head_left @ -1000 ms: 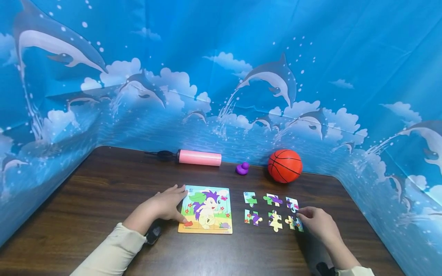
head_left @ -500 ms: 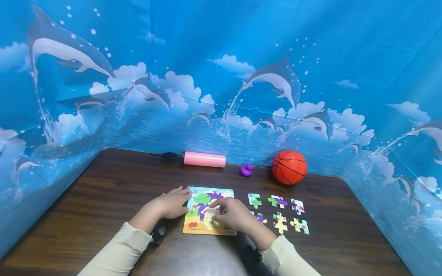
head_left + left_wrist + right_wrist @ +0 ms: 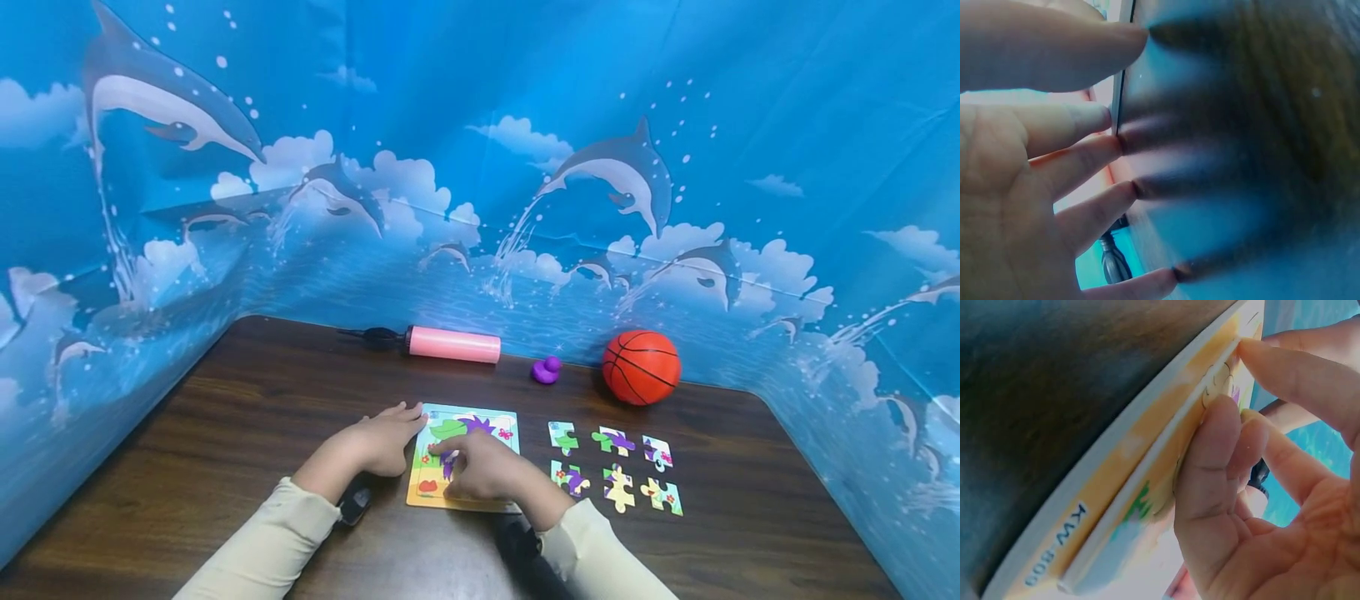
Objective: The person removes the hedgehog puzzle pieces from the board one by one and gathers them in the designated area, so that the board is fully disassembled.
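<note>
A square puzzle board [image 3: 508, 423] with a purple-haired cartoon animal lies on the table. My left hand [image 3: 380, 442] rests at the board's left edge, its fingers extended; in the left wrist view the fingertips touch the table and the board's side. Over the board's lower middle, my right hand [image 3: 489, 468] reaches with thumb and index finger extended. In the right wrist view its other fingers [image 3: 1210, 456] are bent against the picture, and I see no loose piece in them. Part of the picture is hidden beneath this hand.
Several loose jigsaw pieces [image 3: 618, 487] lie in two rows right of the board. Along the back of the brown wooden table [image 3: 285, 392] are a pink hand pump [image 3: 453, 344], a purple duck [image 3: 546, 370] and an orange-red basketball [image 3: 641, 367]. A blue dolphin-print curtain surrounds the table.
My right hand has moved left from the loose pieces onto the board, then slightly farther left and lower on it. The left hand stays at the board's edge. The head view has shifted a little.
</note>
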### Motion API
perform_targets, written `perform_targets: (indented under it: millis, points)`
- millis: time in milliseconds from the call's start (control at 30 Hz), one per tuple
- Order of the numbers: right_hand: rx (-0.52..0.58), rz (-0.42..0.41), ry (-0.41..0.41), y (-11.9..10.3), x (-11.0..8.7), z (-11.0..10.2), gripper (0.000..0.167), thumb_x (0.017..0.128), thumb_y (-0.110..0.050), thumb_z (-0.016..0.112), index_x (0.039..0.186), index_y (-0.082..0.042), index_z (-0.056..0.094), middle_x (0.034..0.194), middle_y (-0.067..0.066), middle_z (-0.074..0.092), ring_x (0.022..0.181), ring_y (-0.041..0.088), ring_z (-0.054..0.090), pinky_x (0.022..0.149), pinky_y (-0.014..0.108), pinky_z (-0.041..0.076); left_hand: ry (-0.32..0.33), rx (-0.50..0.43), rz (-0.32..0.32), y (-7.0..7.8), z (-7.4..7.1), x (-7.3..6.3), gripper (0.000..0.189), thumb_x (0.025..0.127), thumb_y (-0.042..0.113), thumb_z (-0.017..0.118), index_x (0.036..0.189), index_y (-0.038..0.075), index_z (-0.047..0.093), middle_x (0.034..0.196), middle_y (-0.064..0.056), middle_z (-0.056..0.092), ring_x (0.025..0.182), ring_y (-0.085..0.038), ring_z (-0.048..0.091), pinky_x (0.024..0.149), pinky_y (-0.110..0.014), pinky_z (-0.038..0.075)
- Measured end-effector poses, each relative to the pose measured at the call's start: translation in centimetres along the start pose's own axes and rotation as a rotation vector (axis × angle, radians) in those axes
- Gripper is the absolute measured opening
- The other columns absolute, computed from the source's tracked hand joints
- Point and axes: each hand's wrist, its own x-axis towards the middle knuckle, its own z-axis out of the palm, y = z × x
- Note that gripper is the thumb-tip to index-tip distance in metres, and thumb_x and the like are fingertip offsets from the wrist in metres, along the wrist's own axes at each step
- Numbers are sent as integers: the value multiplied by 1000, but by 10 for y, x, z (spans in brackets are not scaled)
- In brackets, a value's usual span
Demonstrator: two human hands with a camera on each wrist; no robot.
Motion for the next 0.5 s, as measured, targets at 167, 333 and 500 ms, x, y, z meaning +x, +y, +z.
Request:
perform_targets:
  millis: [167, 333, 500]
  points:
    - [38, 7, -6, 0, 0, -2, 46, 75, 1, 82, 116, -15, 69, 99, -1, 65, 62, 15, 53, 55, 28, 45, 1, 9, 7, 0, -1, 0, 69, 81, 0, 68, 147, 2, 46, 159, -15, 32, 148, -39, 20, 108, -74, 20]
    - [46, 43, -13, 1, 0, -3, 46, 75, -2, 84, 109, -23, 61, 97, 1, 60, 77, 17, 54, 63, 33, 47, 0, 4, 15, 2, -2, -2, 69, 81, -1, 68, 146, 1, 46, 158, -17, 32, 148, -40, 21, 107, -74, 20]
    - [131, 11, 0, 7, -1, -2, 46, 76, -2, 83, 108, -23, 58, 102, 3, 60, 87, 17, 61, 70, 36, 52, -1, -5, 1, 4, -4, -3, 69, 81, -1, 69, 146, 2, 47, 158, -16, 33, 148, -40, 20, 107, -74, 20]
